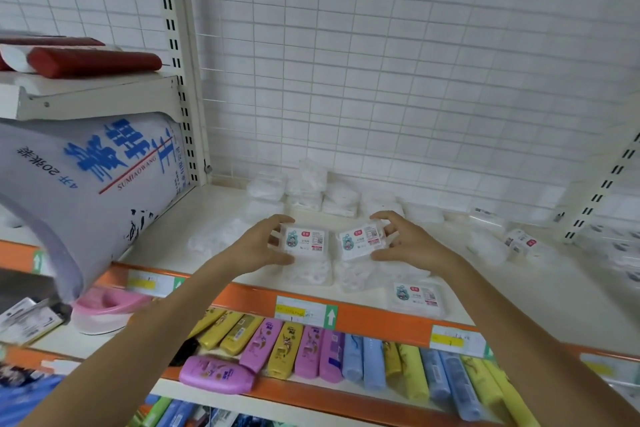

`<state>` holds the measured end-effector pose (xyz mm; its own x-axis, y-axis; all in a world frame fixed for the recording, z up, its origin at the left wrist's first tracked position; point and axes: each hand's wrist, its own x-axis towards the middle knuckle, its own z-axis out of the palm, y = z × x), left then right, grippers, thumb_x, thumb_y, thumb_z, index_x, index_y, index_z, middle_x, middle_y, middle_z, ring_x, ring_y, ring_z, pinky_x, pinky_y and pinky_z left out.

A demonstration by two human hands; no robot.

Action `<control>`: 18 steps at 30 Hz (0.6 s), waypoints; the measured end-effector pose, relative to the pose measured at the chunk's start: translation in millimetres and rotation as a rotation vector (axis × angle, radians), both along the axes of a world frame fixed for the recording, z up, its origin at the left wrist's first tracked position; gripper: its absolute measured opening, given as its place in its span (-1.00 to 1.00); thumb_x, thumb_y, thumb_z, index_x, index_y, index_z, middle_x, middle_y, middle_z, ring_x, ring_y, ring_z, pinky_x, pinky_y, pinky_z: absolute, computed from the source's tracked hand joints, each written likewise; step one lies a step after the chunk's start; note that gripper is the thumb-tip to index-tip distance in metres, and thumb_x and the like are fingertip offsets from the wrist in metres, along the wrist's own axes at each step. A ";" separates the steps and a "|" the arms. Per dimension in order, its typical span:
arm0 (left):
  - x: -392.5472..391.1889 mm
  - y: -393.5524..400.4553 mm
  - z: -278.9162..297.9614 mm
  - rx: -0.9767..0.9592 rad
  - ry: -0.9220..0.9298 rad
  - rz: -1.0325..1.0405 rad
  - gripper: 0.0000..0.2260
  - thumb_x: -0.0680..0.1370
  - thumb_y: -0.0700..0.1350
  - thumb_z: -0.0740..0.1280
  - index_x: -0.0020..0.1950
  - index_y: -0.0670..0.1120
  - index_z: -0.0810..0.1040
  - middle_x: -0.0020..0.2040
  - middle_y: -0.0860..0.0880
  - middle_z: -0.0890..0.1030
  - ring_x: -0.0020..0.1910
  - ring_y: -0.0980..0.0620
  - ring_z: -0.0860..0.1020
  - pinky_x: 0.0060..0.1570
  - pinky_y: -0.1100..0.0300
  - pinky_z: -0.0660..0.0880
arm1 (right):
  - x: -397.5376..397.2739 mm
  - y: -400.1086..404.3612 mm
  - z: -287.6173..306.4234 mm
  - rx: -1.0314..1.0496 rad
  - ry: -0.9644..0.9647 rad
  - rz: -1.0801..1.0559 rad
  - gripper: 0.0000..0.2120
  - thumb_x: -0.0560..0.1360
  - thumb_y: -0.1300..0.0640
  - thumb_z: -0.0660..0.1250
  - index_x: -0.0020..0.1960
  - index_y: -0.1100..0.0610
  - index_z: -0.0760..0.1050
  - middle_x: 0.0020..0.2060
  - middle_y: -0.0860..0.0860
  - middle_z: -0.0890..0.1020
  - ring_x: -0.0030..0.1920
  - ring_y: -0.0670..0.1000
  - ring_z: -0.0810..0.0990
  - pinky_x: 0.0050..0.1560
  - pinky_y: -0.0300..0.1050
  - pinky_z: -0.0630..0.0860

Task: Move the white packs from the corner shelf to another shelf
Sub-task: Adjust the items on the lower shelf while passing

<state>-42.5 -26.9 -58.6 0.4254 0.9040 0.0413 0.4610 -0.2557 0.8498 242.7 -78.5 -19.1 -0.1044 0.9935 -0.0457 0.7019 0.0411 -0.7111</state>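
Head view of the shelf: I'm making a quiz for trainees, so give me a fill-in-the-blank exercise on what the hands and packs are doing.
1. Each hand, the left hand and the right hand, holds ____ white pack.
2. The front edge strip of the shelf is coloured ____.
3. A lone labelled pack lies near the front edge, to the ____ of the right hand.
4. The pink bottle lies on the shelf ____ the packs.

Missing words: one; orange; right; below

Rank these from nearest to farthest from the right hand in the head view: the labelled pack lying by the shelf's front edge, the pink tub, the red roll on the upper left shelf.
From the right hand:
1. Labelled pack, just below the hand, at the shelf's front edge.
2. Pink tub, far left, one shelf down.
3. Red roll, top left, on the upper shelf.
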 end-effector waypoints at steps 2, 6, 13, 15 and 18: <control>0.2 2.4 -3.4 0.119 0.092 0.026 -0.39 0.36 -0.23 0.49 0.33 -0.05 0.33 0.18 -0.02 0.35 0.03 0.02 0.47 -0.08 0.33 0.46 | -1.6 -0.6 -0.5 0.025 -0.046 0.016 -0.34 0.34 0.21 0.50 0.33 -0.05 0.27 0.04 -0.01 0.48 -0.24 -0.13 0.51 -0.19 -0.25 0.48; -1.3 3.0 -5.8 0.275 0.159 0.002 -0.39 0.38 -0.18 0.48 0.36 -0.09 0.31 0.20 0.01 0.27 0.04 0.02 0.45 -0.10 0.36 0.46 | -5.1 -1.9 -2.7 0.117 -0.147 -0.004 -0.36 0.34 0.24 0.49 0.33 0.04 0.29 0.12 -0.02 0.40 -0.17 -0.09 0.48 -0.19 -0.30 0.44; -3.6 7.2 -17.5 0.411 0.241 -0.058 -0.37 0.42 -0.14 0.44 0.42 -0.08 0.23 0.30 -0.06 0.23 -0.03 0.00 0.47 -0.04 0.28 0.48 | -12.1 -8.8 -8.2 0.233 -0.236 -0.017 -0.31 0.36 0.20 0.48 0.39 -0.04 0.26 0.14 -0.08 0.38 0.08 -0.09 0.41 0.08 -0.31 0.38; -3.1 8.0 -20.8 0.442 0.238 -0.054 -0.37 0.42 -0.14 0.44 0.42 -0.10 0.23 0.31 -0.07 0.23 -0.01 0.03 0.44 -0.04 0.32 0.44 | -13.9 -10.4 -10.0 0.247 -0.280 -0.016 -0.35 0.37 0.19 0.47 0.38 -0.02 0.28 0.16 -0.10 0.37 0.13 -0.12 0.37 0.20 -0.21 0.35; -2.4 6.4 -23.9 0.471 0.189 -0.032 -0.37 0.40 -0.16 0.45 0.40 -0.13 0.27 0.31 -0.08 0.27 0.13 -0.02 0.41 0.09 0.28 0.40 | -16.1 -15.6 -13.0 0.298 -0.364 -0.036 -0.39 0.40 0.17 0.44 0.37 0.05 0.27 0.28 -0.07 0.32 0.28 -0.10 0.26 0.22 -0.32 0.17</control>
<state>-44.9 -20.5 -82.6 0.4924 0.7918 0.3614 0.5808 -0.6081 0.5411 226.6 -94.1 -32.1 -0.1001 0.9715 0.2149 0.9081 0.1774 -0.3793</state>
